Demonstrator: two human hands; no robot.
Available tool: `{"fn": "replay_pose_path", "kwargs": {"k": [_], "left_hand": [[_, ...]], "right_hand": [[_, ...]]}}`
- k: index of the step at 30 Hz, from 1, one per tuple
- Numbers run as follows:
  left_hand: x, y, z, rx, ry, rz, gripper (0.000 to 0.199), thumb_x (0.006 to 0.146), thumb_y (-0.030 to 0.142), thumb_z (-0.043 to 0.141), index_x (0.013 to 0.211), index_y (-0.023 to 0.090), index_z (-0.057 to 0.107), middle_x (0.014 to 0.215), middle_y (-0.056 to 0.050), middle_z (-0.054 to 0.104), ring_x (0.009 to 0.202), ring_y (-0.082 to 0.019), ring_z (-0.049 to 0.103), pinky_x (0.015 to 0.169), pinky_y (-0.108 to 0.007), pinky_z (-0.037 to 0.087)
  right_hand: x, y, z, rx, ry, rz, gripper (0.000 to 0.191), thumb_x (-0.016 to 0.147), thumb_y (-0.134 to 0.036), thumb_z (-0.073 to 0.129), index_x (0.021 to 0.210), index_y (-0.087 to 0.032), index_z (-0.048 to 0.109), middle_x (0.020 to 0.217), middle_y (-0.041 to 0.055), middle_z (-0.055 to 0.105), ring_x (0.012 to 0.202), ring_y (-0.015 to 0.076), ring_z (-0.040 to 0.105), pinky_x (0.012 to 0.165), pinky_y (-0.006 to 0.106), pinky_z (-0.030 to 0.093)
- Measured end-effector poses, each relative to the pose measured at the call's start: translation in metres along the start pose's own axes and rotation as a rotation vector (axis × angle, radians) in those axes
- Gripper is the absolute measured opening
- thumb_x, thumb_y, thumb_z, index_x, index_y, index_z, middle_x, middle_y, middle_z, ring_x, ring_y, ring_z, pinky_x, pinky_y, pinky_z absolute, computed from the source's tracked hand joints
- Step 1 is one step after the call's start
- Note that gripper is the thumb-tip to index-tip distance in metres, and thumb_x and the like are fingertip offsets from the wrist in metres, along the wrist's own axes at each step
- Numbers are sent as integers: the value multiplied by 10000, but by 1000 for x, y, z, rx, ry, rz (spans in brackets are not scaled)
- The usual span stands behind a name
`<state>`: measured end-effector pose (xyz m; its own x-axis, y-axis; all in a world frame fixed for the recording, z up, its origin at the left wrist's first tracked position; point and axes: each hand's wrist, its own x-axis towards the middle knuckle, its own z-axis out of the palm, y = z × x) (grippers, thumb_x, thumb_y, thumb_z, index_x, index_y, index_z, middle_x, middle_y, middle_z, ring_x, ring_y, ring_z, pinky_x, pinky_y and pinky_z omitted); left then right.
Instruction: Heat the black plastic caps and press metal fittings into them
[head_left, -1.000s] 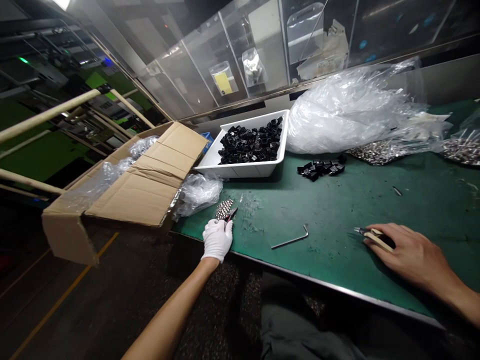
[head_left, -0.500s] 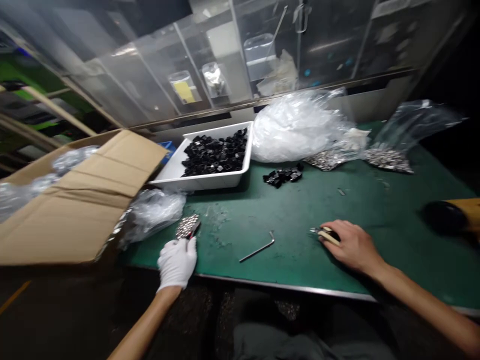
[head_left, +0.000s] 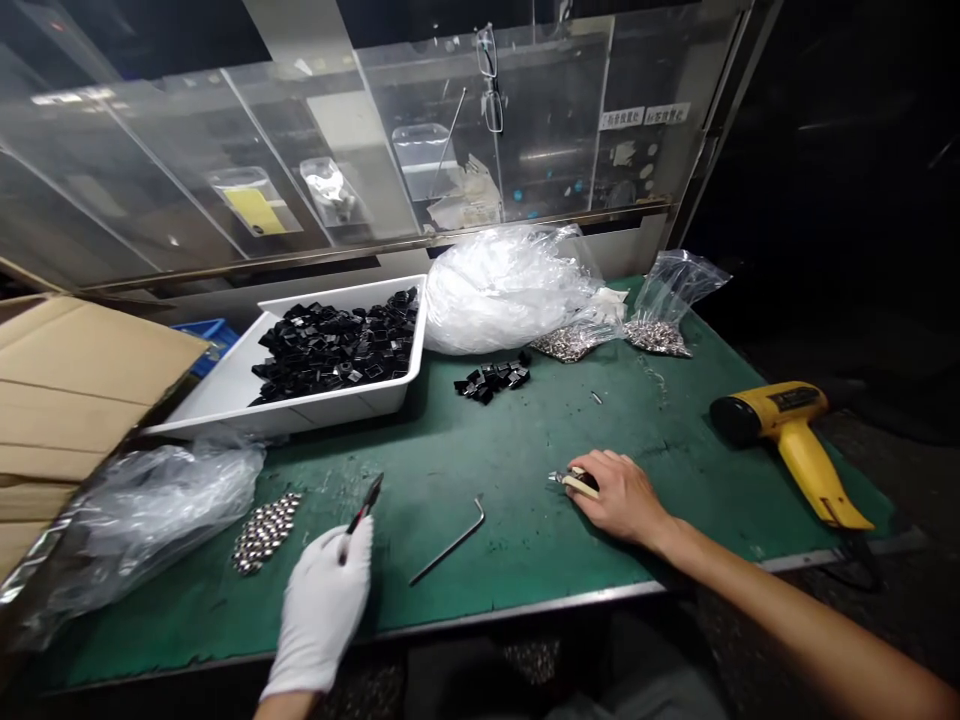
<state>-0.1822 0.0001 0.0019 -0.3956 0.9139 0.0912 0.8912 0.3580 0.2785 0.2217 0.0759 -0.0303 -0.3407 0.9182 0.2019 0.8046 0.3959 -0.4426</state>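
Note:
My left hand (head_left: 326, 590), in a white glove, is closed round a slim black-and-red tool (head_left: 367, 500); its dark, tapered end points up and away from me. The glove hides the rest of it, so its exact kind is unclear. Left of this hand a patch of small shiny metal pieces (head_left: 266, 532) lies on the green tabletop. My bare right hand (head_left: 619, 497) is wrapped round small pliers with cream handles (head_left: 581, 487), resting low over the table, jaws pointing left. Between the hands lies a hex key (head_left: 450, 545).
A white tray (head_left: 352, 405) of black parts stands at the back left, with loose black parts (head_left: 493, 380) beside it. Plastic bags (head_left: 510, 290) line the back. A yellow heat gun (head_left: 802, 430) lies right; a cardboard box (head_left: 82, 380) and clear plastic (head_left: 165, 510) are left.
The view has swung right, bringing the whole heat gun into sight. My left hand has moved right with its tool, away from the metal pieces. My right hand still grips the pliers.

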Motion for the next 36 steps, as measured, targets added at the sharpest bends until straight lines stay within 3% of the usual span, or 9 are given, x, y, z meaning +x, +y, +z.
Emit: {"fn": "replay_pose_path", "kwargs": {"k": [3, 7, 12, 26, 36], "left_hand": [[17, 58, 8, 58, -68, 74, 430, 927, 500, 388, 651, 243, 594, 871, -113, 721, 1016, -300, 642, 970, -385, 465], [36, 127, 25, 116, -77, 32, 462, 943, 533, 413, 744, 216, 685, 950, -138, 696, 1000, -329, 632, 885, -427, 487], [51, 176, 45, 186, -29, -11, 500, 936, 576, 442, 891, 192, 759, 1105, -177, 639, 1000, -365, 595, 809, -479, 476], [61, 215, 48, 371, 66, -15, 487, 939, 549, 466, 942, 167, 768, 1149, -186, 586, 1035, -372, 531, 815, -503, 452], [60, 217, 49, 359, 85, -21, 478, 925, 568, 487, 901, 181, 767, 1149, -177, 594, 1042, -375, 537, 831, -512, 455]], "right_hand": [[-1, -2, 3, -5, 26, 19, 139, 912, -295, 657, 1029, -227, 692, 932, 22, 691, 869, 212, 574, 757, 313, 306], [-4, -3, 6, -3, 53, 26, 168, 927, -312, 646, 1060, -220, 686, 954, 42, 688, 885, 221, 561, 776, 328, 298], [-6, -2, 5, 26, 55, 8, 194, 925, -313, 645, 1094, -223, 676, 981, 49, 682, 907, 232, 543, 795, 346, 292], [-3, 3, 2, 125, 25, 19, 198, 897, -295, 666, 1086, -237, 668, 974, 58, 654, 918, 252, 513, 796, 374, 279], [-5, 3, -2, 205, -9, 85, 193, 902, -303, 642, 1080, -240, 686, 996, 68, 694, 951, 259, 561, 815, 362, 298]]}}
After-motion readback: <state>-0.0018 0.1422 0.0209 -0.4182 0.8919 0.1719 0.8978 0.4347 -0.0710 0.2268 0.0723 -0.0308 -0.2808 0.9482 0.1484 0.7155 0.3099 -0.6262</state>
